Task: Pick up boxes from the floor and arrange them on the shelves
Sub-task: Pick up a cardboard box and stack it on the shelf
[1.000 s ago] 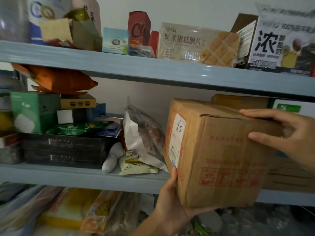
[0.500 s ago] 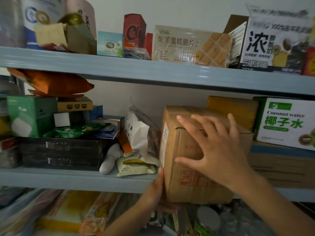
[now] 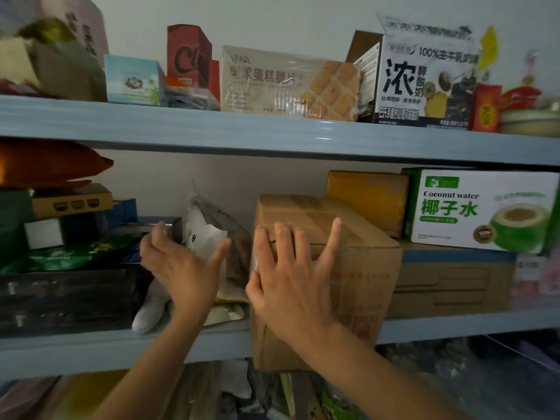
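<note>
A brown cardboard box (image 3: 363,262) with red print rests on the middle shelf (image 3: 91,350), its front end sticking out past the shelf edge. My right hand (image 3: 291,283) lies flat against the box's front face, fingers spread. My left hand (image 3: 181,268) is open to the left of the box, touching a white and dark snack bag (image 3: 209,228) that leans beside it. Neither hand grips anything.
Right of the brown box are a flat carton (image 3: 454,283), a coconut water box (image 3: 485,210) and a yellow box (image 3: 368,198). Dark cases (image 3: 66,298) and small packages fill the left side. The upper shelf (image 3: 272,134) holds several food boxes. Bagged goods sit below.
The brown box has gone further onto the shelf. My left hand left the box's lower corner and rose to the snack bag. My right hand still presses the front.
</note>
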